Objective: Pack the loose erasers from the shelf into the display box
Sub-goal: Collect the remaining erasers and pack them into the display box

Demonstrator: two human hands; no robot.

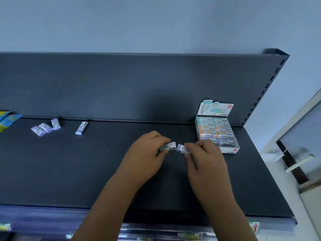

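Observation:
On the dark shelf (104,162), my left hand (147,153) pinches a sleeved eraser (169,146) and my right hand (205,157) pinches a pale purple eraser (181,149). The two erasers nearly meet end to end at the shelf's middle. The display box (231,150) stands just right of my right hand, its lid flap upright, with rows of erasers inside. Several loose erasers lie far left near the back panel: a cluster of three (45,128) and a single one (81,128).
A blue and yellow packet (7,120) lies at the far left edge. The shelf's dark back panel (139,84) rises behind, with a slotted upright (267,87) at the right. A white door with a handle (298,162) is beyond the shelf's right end.

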